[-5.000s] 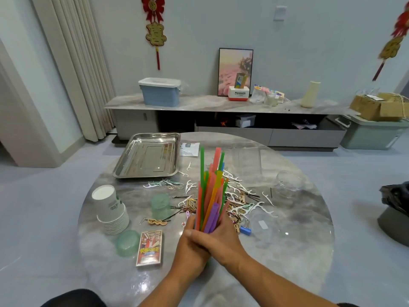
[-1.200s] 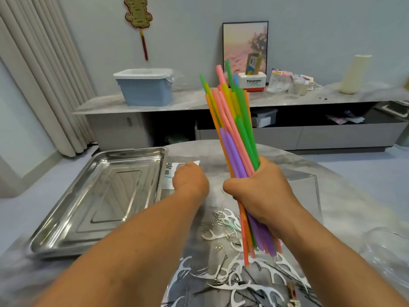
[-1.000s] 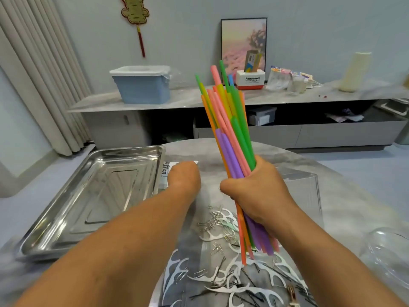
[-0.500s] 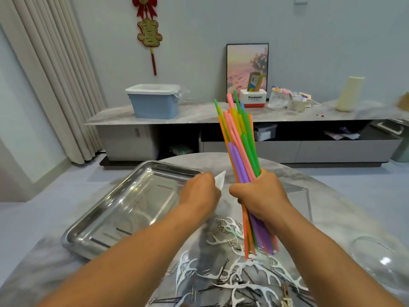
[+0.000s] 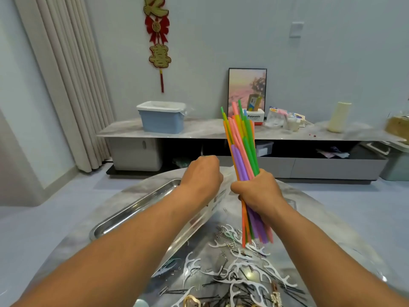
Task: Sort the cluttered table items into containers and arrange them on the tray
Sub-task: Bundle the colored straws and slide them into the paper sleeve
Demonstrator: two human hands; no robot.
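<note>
The counter (image 5: 332, 218) spreads round and marbled below me, and the tray (image 5: 132, 211) lies on its far left part, its long side running away from me, partly under my left forearm. Over its right rim my left hand (image 5: 202, 173) is raised, fingers curled away from the camera, and a thin clear wrapper (image 5: 221, 191) with print on it shows just past the knuckles; I judge I am pinching it, though the fingertips are hidden.

Just beside it, my right hand (image 5: 257, 191) is wrapped tight round the straws (image 5: 242, 149). The bundle stands nearly upright, tops leaning slightly left and away, lower ends hanging above the counter without touching it. So the straws' long axis is close to vertical and the wrapper sits immediately left of them, both hands almost meeting. If the straws are to go into it, I judge the wrapper's mouth must come under or over one end of the bundle.

Below the straw ends lies a scatter of floss picks (image 5: 243, 269), hairpins (image 5: 212, 284) and small clips (image 5: 223, 232); these would snag anything set down here.
</note>
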